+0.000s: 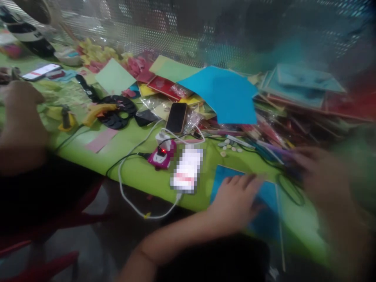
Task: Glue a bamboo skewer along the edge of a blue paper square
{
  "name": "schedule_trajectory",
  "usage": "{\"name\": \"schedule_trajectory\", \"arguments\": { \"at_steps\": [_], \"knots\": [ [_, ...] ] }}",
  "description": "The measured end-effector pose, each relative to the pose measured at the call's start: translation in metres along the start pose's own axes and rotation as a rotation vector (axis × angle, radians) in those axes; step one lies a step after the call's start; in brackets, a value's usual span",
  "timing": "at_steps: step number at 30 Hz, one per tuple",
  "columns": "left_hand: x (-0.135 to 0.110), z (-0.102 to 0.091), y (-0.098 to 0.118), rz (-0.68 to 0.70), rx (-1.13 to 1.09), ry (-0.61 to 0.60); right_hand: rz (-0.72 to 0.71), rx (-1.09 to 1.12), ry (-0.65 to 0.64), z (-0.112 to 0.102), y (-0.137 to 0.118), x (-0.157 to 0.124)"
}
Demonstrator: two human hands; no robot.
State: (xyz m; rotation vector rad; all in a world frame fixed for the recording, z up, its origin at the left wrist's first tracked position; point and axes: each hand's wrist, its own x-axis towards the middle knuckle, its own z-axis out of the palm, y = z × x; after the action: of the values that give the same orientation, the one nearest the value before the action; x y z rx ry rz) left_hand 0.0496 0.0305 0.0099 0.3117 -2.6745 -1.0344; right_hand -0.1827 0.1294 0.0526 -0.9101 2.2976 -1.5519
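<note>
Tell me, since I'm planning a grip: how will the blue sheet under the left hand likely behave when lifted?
Probably stiff: the blue sheet has straight visible edges. Likely light, since it looks thin. Unlikely to roll, being flat beneath the left hand.

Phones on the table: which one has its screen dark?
The middle phone, just beyond the purple power strip. Its screen is black; the far-left phone and the front-edge phone are lit.

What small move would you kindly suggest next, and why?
Perhaps bring the right hand to the blue sheet: the left hand lies over it, while the right is off to its side, too blurred to show any grip.
</note>
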Motion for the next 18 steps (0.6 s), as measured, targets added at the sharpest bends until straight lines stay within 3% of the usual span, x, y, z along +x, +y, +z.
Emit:
{"name": "schedule_trajectory", "arguments": {
  "at_steps": [2, 4, 9, 13, 18],
  "knots": [
    [-0.010, 0.000, -0.006, 0.009, 0.011, -0.017, 0.081, -0.058, -0.084, 0.025, -0.009, 0.020],
    [-0.018, 0.003, -0.014, 0.026, 0.027, -0.005, -0.001, -0.173, -0.179, 0.046, -0.009, 0.037],
    [-0.030, 0.013, -0.031, 0.113, 0.059, 0.070, -0.157, -0.378, -0.166, 0.066, 0.010, 0.065],
    [-0.034, 0.019, -0.040, 0.157, 0.095, 0.093, -0.296, -0.622, -0.148, 0.041, 0.008, 0.045],
    [-0.035, 0.018, -0.043, 0.178, 0.125, 0.059, -0.206, -0.701, -0.178, -0.016, -0.005, -0.046]
  ]
}}
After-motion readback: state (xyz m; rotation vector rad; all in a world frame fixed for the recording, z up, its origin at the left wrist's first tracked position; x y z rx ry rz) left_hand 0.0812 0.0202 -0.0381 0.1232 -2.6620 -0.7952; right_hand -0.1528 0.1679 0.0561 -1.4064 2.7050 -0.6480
